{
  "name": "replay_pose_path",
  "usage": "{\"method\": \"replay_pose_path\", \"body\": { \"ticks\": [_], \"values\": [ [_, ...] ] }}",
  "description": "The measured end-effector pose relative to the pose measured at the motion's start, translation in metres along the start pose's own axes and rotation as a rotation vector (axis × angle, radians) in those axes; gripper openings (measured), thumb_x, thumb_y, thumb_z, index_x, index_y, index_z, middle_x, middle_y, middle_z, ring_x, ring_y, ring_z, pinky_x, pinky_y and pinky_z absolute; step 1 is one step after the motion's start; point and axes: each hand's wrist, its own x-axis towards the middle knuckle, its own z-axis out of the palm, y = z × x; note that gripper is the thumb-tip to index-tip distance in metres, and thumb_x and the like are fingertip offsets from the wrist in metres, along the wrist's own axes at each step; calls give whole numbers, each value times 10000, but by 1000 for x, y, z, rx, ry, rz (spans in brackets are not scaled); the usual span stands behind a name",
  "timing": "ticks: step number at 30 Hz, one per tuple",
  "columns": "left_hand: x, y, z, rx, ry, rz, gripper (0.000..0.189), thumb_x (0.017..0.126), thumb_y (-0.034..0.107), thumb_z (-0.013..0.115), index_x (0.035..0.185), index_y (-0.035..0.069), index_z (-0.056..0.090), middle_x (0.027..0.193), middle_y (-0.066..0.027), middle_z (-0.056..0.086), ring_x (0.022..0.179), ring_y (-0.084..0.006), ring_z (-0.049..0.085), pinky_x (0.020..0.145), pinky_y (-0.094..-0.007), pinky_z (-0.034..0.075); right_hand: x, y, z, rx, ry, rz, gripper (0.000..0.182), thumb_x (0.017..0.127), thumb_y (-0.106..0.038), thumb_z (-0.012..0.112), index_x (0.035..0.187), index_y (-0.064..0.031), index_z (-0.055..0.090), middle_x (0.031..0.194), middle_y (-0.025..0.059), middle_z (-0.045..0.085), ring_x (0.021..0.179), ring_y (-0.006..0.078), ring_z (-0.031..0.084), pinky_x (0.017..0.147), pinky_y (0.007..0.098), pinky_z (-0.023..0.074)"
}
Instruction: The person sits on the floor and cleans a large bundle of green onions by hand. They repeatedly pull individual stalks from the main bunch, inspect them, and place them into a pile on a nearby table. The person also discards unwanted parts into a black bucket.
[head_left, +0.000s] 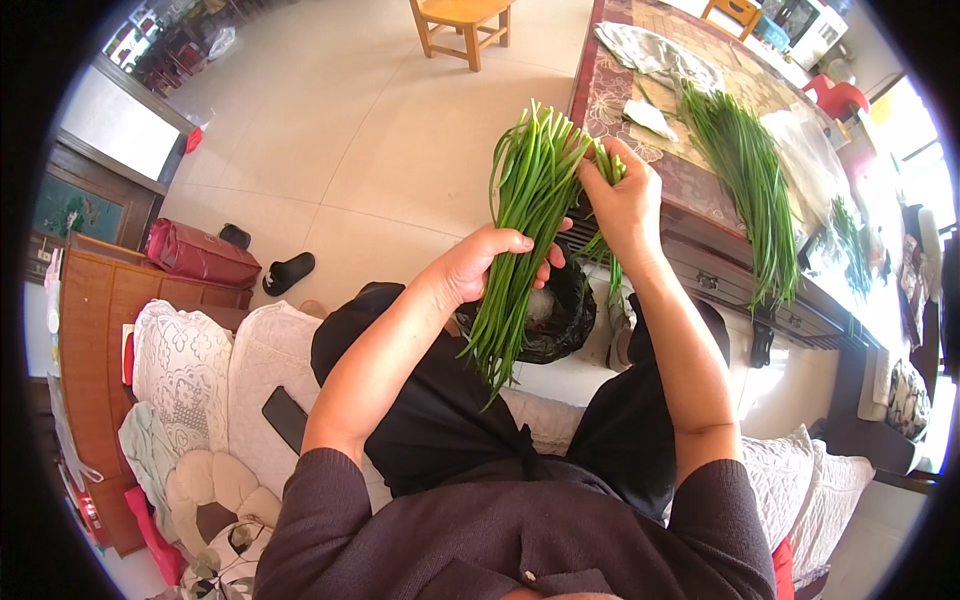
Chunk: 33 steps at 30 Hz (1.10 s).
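A thick bunch of green garlic chives (517, 195) rests in my left hand (476, 262), thumb across the stalks and fingers beneath. Its pale cut ends point up and away from me, while the leaf tips droop toward my lap. My right hand (628, 202) is closed on a few more chives (611, 169) right beside the bunch's cut ends; their lower parts hang below my palm. Under both hands, between my knees, stands a bin lined with a black plastic bag (574, 322), partly hidden by the bunch.
On the table (600, 75) to the right lie a large pile of chives (750, 195), a crumpled cloth (652, 52) and a clear plastic bag (806, 150). A wooden stool (469, 19) stands ahead. A phone (285, 420) lies on the sofa at my left; a black slipper (289, 274) is on the floor.
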Motion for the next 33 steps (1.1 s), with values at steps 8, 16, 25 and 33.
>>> {"method": "replay_pose_path", "body": {
  "ticks": [8, 16, 25, 33],
  "values": [
    [3, 1, -5, 72, 76, 5, 454, 862, 224, 542, 1260, 12, 493, 773, -48, 572, 617, -105, 523, 587, -255, 462, 16, 16, -16, 181, 48, 34, 99, 809, -108, 673, 838, -17, 644, 635, -15, 574, 595, 47, 476, 566, 233, 415],
    [4, 6, -8, -58, 48, -4, 446, 882, 239, 448, 1253, -5, 495, 689, -26, 506, 544, -87, 435, 531, -246, 386, 21, 19, -27, 267, 161, -8, 76, 834, -100, 666, 821, -30, 639, 640, -66, 521, 574, 34, 420, 535, 209, 357],
    [2, 9, -7, -109, 65, 62, 568, 849, 351, 457, 1268, -34, 466, 617, -11, 441, 510, -86, 385, 508, -247, 351, 11, 25, -18, 377, -86, 262, 72, 836, -147, 662, 835, -78, 645, 651, -79, 517, 553, 7, 405, 492, 192, 318],
    [1, 9, -6, -141, 46, 15, 573, 851, 356, 457, 1267, -38, 465, 631, -20, 447, 513, -92, 391, 513, -250, 358, -2, 13, 10, 525, -195, 254, 102, 833, -139, 677, 863, -59, 620, 613, -71, 494, 497, 21, 392, 452, 194, 299]
  ]
}}
